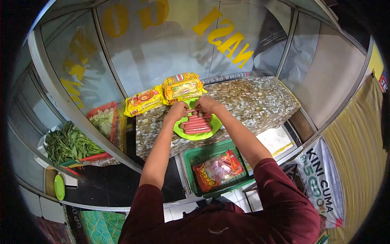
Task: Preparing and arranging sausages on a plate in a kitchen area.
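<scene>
A bright green plate [215, 124] stands on a pebble-patterned surface and bears several red sausages [197, 125] laid side by side, with rounder brown pieces near its far side. Over the plate's far part, my left hand [179, 110] and my right hand [207, 104] grip a single sausage [192, 111] between them, one at each end. The fingertips are small and partly hidden. Just beyond the hands are two yellow noodle packets [144, 100], one of them the larger, fuller packet [184, 86] at the plate's far edge.
A green plastic basket [189, 170] with red food packets [207, 178] sits close to my body. Leafy greens [71, 143] and a red basket [113, 122] of cut pale leaves lie at left. Framed glass panels [170, 45] curve around the far side. A small green plate [59, 186] leans at lower left.
</scene>
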Tool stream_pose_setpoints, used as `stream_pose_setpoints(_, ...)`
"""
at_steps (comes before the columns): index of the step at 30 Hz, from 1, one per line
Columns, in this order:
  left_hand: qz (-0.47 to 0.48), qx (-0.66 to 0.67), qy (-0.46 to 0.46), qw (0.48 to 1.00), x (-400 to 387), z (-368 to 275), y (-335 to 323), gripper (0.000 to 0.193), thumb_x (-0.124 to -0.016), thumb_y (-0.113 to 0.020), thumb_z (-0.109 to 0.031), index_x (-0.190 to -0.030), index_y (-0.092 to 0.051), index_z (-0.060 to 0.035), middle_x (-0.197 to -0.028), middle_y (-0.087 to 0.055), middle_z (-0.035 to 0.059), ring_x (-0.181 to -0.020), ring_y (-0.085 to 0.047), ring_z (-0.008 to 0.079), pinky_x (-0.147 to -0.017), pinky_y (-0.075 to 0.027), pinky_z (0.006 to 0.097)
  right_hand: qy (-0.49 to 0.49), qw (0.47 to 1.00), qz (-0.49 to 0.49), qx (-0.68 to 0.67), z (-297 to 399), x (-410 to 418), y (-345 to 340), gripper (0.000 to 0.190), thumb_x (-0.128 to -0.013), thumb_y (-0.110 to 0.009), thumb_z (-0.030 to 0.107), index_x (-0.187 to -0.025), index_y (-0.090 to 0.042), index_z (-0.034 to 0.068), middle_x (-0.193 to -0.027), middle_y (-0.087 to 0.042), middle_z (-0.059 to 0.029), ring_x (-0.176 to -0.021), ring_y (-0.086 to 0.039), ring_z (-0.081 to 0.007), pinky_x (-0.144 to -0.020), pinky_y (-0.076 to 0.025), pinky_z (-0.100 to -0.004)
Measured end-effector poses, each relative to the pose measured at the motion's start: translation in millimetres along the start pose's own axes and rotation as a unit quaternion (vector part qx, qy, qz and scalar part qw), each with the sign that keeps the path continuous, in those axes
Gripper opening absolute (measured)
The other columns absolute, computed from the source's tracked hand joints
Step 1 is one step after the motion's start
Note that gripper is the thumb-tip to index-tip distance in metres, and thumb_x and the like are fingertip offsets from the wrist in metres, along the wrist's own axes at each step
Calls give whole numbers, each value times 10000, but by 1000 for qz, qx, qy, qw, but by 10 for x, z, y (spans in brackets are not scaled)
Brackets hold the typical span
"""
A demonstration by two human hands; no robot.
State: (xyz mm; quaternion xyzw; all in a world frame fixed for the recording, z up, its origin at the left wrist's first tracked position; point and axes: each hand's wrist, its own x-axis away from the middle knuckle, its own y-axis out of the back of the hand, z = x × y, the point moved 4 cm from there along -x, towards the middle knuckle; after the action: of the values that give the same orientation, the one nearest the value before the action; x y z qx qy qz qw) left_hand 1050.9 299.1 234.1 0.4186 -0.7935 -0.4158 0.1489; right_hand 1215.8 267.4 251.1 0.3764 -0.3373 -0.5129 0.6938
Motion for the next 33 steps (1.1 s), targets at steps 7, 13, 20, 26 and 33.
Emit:
stream_pose_setpoints(7, 3, 17, 12, 1000, -78, -223, -9, 270, -763, -677, 93, -1032, -682, 73, -943, -692, 236, -854, -713, 283, -711, -571, 395, 39, 997, -50, 47, -143, 100, 154, 213, -762, -651, 31, -962, -719, 60, -919, -712, -178, -877, -694, -345, -766, -549, -416)
stream_pose_setpoints(13, -111, 102, -4, 989, 753, -606, 518, 188, -755, -708, 14, -942, -705, 28, -921, -694, 186, -815, -685, 307, -761, -542, 398, 110, 984, -135, -49, 524, 855, 359, 228, -756, -687, 25, -983, -695, 24, -899, -697, -189, -856, -683, -341, -779, -540, -405)
stream_pose_setpoints(20, -94, 102, -20, 990, 1230, -810, 57, 110, -795, -706, 27, -905, -713, 23, -933, -683, 155, -801, -693, 239, -728, -562, 314, 123, 977, -134, -113, 409, 1551, 35, 227, -763, -670, -14, -984, -708, 20, -1002, -687, -209, -989, -655, -364, -866, -528, -408)
stream_pose_setpoints(26, -146, 76, -22, 986, 1341, -667, -144, 129, -789, -702, 49, -915, -710, 27, -942, -680, 172, -836, -690, 271, -747, -568, 335, 146, 973, -158, -90, 322, 1500, -213, 211, -775, -690, 8, -984, -717, 23, -1002, -683, -155, -952, -657, -333, -868, -530, -395)
stream_pose_setpoints(33, -170, 22, -23, 985, 1301, -772, -183, 139, -783, -712, 11, -922, -718, 21, -936, -668, 183, -898, -667, 314, -800, -521, 411, 151, 967, -178, -106, 266, 1468, -158, 191, -762, -702, 14, -951, -719, -8, -948, -673, -193, -974, -640, -349, -877, -517, -408)
